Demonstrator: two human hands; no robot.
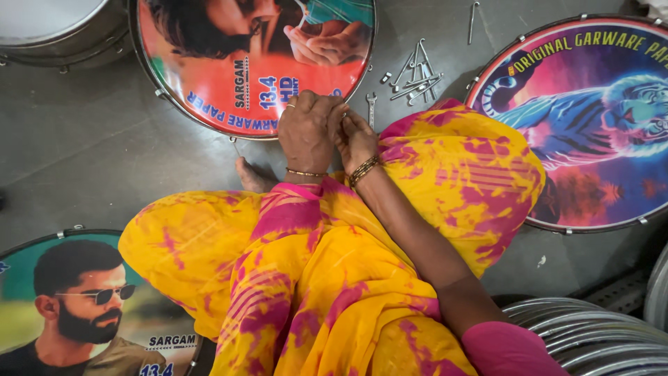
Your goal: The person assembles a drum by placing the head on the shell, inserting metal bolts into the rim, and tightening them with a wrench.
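Fingers [327, 111] of both hands curled together | at printed drum [254, 63] rim | pinched item possibly hidden | wrists bent downward

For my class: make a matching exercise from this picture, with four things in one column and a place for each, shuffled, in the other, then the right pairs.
Things:
1. red-printed drum
2. pile of metal rods
3. stacked metal hoops
4. small spanner

Places:
A. bottom right corner
B. on the floor just right of the two hands
C. upper middle, its lower rim at the left hand and right hand
D. on the floor between the red-printed drum and the tiger-printed drum

Pairs: 1-C, 2-D, 3-A, 4-B
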